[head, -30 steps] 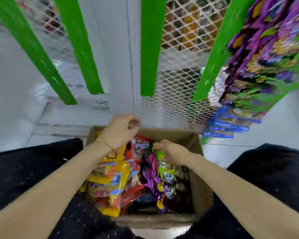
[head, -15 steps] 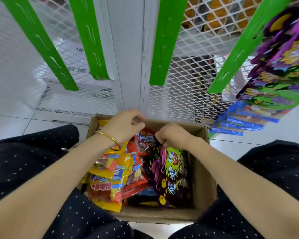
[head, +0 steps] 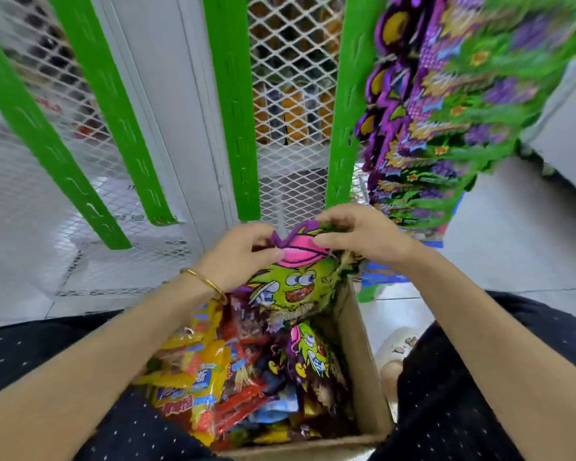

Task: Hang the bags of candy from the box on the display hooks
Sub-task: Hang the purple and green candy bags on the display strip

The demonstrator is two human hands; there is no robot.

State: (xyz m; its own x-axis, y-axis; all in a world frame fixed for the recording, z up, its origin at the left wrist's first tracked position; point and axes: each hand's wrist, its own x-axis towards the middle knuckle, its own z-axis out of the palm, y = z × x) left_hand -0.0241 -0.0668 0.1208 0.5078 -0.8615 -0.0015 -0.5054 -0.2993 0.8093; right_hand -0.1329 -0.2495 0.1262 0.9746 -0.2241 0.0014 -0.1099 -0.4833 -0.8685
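Candy bag [head: 293, 287] now abv box [head: 358, 347]

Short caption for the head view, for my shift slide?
Left hand and right hand pinch a green cartoon candy bag over the cardboard box, before green display strips.

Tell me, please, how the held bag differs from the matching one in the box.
The held bag is raised; the boxed bag lies in the box. The left hand and right hand pinch the held bag's top; the boxed bag is untouched. Both show green faces.
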